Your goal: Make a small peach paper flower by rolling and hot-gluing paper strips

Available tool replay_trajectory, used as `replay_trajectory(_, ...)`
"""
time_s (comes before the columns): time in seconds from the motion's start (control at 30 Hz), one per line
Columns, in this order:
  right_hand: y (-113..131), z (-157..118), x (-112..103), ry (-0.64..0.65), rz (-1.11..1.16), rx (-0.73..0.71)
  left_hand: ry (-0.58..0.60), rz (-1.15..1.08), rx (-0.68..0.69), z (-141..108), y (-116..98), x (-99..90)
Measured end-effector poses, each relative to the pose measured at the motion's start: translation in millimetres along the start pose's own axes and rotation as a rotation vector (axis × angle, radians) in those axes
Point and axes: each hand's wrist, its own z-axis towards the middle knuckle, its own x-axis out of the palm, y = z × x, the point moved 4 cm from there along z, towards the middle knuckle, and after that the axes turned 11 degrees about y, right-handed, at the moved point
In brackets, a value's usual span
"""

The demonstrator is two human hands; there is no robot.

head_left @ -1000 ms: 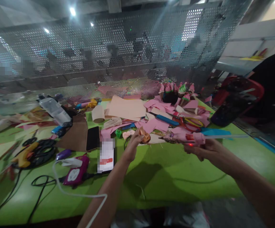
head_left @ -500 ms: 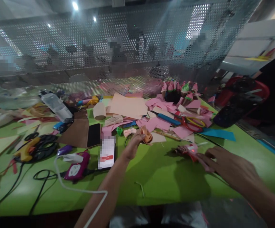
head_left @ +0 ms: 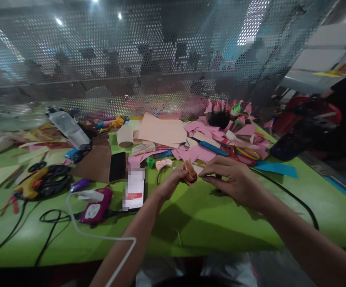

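Observation:
My left hand (head_left: 174, 181) is closed around an orange paper flower (head_left: 189, 172) made of curled petals, held just above the green table. My right hand (head_left: 231, 177) is beside the flower on its right. Its thumb and fingers are drawn together near the petals; what they hold, if anything, is too small to make out. The pinkish object with a small red light seen earlier is mostly hidden by this hand. Behind my hands lie pink paper pieces (head_left: 201, 153) and a blue-handled tool (head_left: 213, 148).
Left of my arm lie a lit phone (head_left: 134, 189), a dark phone (head_left: 118, 166), a magenta box (head_left: 97, 207) with cables, and a yellow glue gun (head_left: 31, 183). Red-handled scissors (head_left: 241, 155) and a blue paper strip (head_left: 277, 168) lie at right. A perforated metal screen (head_left: 161, 59) stands behind.
My right hand has left the pinkish object with the red light and moved left and up to the paper flower. My left hand, still holding the flower, has shifted slightly right.

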Motion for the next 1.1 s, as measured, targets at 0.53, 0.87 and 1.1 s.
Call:
replay_trajectory(0.53, -0.3, 7.9, 8.5, 0.206, -0.163, -0.051, 0.086, 0.081, -0.018, 2.5, 6.2, 0.6)
replay_trajectory(0.87, 1.0, 5.5, 10.0, 0.246, -0.227, -0.113, 0.101, 0.007, -0.050, 2.0, 2.9, 5.5)
replay_trajectory(1.1, -1.3, 4.9, 10.5, 0.257, -0.207, -0.123, 0.075, -0.067, -0.089, 0.4, 4.9, 5.9)
